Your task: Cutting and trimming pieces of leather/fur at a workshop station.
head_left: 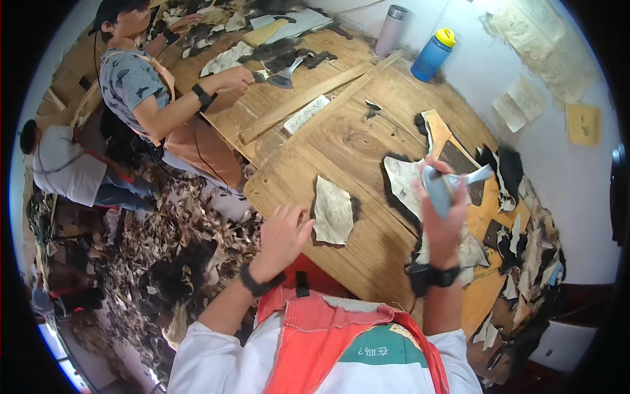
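Observation:
A pale piece of fur hide [333, 213], with dark hair along its right edge, lies flat on the wooden table in front of me. At its left edge is my left hand [283, 238], open, with loosely bent fingers and the thumb apart; whether it touches the hide is unclear. My right hand [443, 220] is raised over the table's right side, closed around a knife [478, 175] with a flared metal blade and a grey-blue body. Beneath and beyond it lies a larger pale hide piece with black fur [400, 180].
Hide scraps and tan cardboard [482, 299] fill the right side. Wooden strips [308, 105] and a white block [306, 115] lie mid-table. A blue bottle [430, 59] and pinkish flask [392, 29] stand far back. A co-worker [134, 79] works at left near another fan-bladed knife [285, 77].

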Available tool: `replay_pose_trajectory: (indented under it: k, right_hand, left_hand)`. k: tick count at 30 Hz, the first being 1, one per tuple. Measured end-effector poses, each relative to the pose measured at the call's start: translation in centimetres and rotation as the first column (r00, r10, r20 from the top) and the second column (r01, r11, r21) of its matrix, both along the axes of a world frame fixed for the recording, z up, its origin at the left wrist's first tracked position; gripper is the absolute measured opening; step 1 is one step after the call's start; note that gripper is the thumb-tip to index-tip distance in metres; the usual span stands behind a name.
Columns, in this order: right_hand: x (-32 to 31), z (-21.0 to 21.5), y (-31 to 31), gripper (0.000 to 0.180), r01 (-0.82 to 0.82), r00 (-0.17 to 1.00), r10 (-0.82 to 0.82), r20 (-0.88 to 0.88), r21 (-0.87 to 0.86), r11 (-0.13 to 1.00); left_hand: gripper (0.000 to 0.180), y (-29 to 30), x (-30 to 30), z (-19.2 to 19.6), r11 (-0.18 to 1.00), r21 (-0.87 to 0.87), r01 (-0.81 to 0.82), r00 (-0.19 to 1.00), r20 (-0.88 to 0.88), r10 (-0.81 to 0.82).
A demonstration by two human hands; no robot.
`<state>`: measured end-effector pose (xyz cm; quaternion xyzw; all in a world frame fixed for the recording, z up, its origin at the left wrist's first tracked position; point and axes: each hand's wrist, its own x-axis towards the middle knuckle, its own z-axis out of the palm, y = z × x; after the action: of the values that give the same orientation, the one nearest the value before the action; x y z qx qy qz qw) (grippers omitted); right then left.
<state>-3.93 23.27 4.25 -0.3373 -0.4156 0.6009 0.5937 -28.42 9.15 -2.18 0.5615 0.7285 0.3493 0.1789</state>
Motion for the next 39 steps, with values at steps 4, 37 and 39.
replay_pose_trajectory:
  k: [4,37,39]
  right_hand:
    - [-5.1,-3.1,-3.6,0.033,-0.380,0.919,0.323,-0.228,-0.286,0.880]
    - [-12.6,-10.3,-4.2,0.022,-0.327,0.487,0.018,0.873,0.163,0.931]
    - [-11.8,-9.8,-5.1,0.020,-0.349,0.490,0.006,0.872,0.191,0.917]
  left_hand:
    - [0.019,2.5,-1.2,-1.3,0.994,0.004,0.110,0.985,-0.132,-0.109]
    - [0.007,9.5,-4.3,-3.1,0.963,0.029,0.269,0.931,0.247,-0.268]
    - [0.007,8.9,-4.5,-2.3,0.949,0.042,0.313,0.853,0.427,-0.300]
